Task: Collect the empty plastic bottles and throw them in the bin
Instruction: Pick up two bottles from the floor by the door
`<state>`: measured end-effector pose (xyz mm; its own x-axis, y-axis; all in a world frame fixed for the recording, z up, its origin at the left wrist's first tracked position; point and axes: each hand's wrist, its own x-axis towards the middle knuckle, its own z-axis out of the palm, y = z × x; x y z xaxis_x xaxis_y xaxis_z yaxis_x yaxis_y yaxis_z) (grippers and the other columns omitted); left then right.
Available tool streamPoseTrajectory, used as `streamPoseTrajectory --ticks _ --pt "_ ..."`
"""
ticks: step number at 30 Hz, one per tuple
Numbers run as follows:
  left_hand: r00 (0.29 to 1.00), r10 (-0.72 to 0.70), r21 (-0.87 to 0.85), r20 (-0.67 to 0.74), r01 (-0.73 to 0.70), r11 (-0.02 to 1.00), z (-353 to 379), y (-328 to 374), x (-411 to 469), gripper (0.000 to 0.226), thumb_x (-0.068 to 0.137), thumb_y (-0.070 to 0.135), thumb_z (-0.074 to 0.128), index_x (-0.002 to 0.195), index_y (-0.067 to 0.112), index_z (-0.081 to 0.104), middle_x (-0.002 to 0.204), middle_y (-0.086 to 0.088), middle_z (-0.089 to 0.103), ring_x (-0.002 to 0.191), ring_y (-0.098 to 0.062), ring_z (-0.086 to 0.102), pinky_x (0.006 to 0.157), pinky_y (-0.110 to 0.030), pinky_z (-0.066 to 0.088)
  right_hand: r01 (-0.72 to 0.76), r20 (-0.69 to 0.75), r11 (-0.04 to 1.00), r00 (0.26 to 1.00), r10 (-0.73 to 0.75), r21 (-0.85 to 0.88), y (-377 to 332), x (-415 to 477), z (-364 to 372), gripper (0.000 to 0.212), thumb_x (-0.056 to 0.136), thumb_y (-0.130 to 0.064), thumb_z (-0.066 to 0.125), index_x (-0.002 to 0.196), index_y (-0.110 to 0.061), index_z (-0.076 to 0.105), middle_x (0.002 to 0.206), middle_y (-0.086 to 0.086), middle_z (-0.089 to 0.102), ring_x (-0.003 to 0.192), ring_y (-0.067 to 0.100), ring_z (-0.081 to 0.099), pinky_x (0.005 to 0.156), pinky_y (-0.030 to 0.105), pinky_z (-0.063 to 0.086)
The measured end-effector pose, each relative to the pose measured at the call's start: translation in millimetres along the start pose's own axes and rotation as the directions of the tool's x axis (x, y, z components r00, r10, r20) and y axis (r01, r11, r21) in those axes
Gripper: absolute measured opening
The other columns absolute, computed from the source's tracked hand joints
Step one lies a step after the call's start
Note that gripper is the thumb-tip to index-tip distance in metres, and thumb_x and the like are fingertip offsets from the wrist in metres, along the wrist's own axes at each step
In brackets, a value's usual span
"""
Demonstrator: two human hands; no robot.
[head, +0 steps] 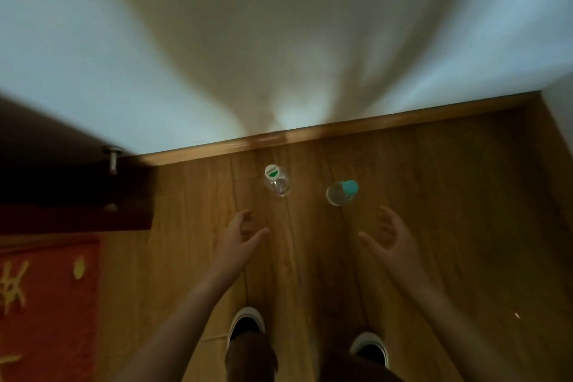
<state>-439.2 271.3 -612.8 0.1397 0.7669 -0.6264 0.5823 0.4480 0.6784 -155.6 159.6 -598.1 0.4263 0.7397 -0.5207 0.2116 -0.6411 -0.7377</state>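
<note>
**On the floor by the skirting board: collection not yet started**

Both clear plastic bottles, white-capped (277, 180) and teal-capped (341, 192), stand on the wooden floor (449, 195). Left hand (240, 234) and right hand (392, 237) hover near them, fingers spread, holding nothing. No bin is visible; pickup and disposal remain.

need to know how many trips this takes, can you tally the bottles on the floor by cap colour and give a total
White cap with green mark: 1, the left bottle, standing on the wood floor ahead of the left hand.
Teal cap: 1, the right bottle, ahead of the right hand.
Total: 2 bottles. Both hands are open and touch neither bottle.
</note>
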Motion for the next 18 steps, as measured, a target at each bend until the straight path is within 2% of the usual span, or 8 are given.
streamPoseTrajectory --ticks 3,6,8,9,12,14,18 --pt "0.998 0.064 -0.025 0.021 -0.063 0.998 16 -40 67 0.093 0.075 0.036 0.078 0.149 0.027 0.024 0.144 0.009 0.039 0.128 -0.011 0.043 0.103 -0.039 0.045 0.025 0.027 0.999 0.999 -0.025 0.029 49 53 33 0.096 0.068 -0.050 0.080 0.148 -0.034 0.029 0.150 -0.006 0.041 0.131 0.011 0.045 0.105 0.040 0.045" --pt "0.983 0.176 -0.078 0.059 -0.172 0.982 32 -55 120 0.108 0.068 0.027 0.086 0.150 0.031 0.016 0.147 0.011 0.034 0.130 -0.004 0.038 0.105 -0.031 0.039 0.067 0.058 0.993 0.996 -0.072 0.095 75 92 60 0.101 0.066 -0.040 0.086 0.148 -0.035 0.027 0.151 -0.007 0.037 0.133 0.011 0.042 0.108 0.041 0.041" --pt "0.969 0.239 -0.100 0.063 -0.232 0.968 43 -57 147 0.107 0.065 0.020 0.087 0.148 0.031 0.021 0.144 0.014 0.038 0.123 0.005 0.043 0.100 -0.023 0.039 0.083 0.056 0.987 0.994 -0.092 0.141 86 115 75 0.099 0.063 -0.034 0.088 0.145 -0.032 0.033 0.148 -0.008 0.042 0.131 0.011 0.045 0.108 0.041 0.040" --pt "0.965 0.255 -0.122 0.062 -0.246 0.961 48 -58 159 0.103 0.064 0.019 0.087 0.146 0.031 0.026 0.143 0.014 0.042 0.121 0.003 0.046 0.100 -0.023 0.041 0.099 0.054 0.983 0.993 -0.108 0.158 90 125 80 0.092 0.061 -0.033 0.088 0.140 -0.033 0.039 0.143 -0.009 0.047 0.128 0.009 0.047 0.108 0.040 0.041" --pt "0.961 0.271 -0.190 0.050 -0.257 0.948 58 -63 184 0.089 0.063 0.020 0.087 0.138 0.029 0.040 0.136 0.010 0.052 0.127 -0.013 0.050 0.107 -0.041 0.044 0.127 0.028 0.964 0.990 -0.137 0.233 95 145 92 0.069 0.063 -0.025 0.086 0.121 -0.038 0.051 0.127 -0.011 0.058 0.120 0.006 0.055 0.099 0.032 0.047" --pt "0.964 0.266 -0.202 0.032 -0.254 0.946 63 -62 192 0.084 0.063 0.020 0.086 0.135 0.026 0.045 0.132 0.010 0.054 0.129 -0.019 0.049 0.108 -0.045 0.041 0.114 0.021 0.950 0.992 -0.125 0.290 94 151 94 0.061 0.068 -0.020 0.083 0.118 -0.038 0.052 0.123 -0.010 0.061 0.118 0.008 0.058 0.093 0.028 0.049" --pt "0.956 0.290 -0.196 0.037 -0.277 0.941 58 -51 174 0.090 0.059 0.029 0.086 0.138 0.025 0.044 0.132 0.014 0.056 0.123 -0.009 0.054 0.101 -0.033 0.047 0.166 -0.025 0.948 0.986 -0.165 0.271 76 139 86 0.057 0.065 -0.029 0.080 0.113 -0.044 0.053 0.119 -0.015 0.062 0.112 0.001 0.060 0.093 0.026 0.050"
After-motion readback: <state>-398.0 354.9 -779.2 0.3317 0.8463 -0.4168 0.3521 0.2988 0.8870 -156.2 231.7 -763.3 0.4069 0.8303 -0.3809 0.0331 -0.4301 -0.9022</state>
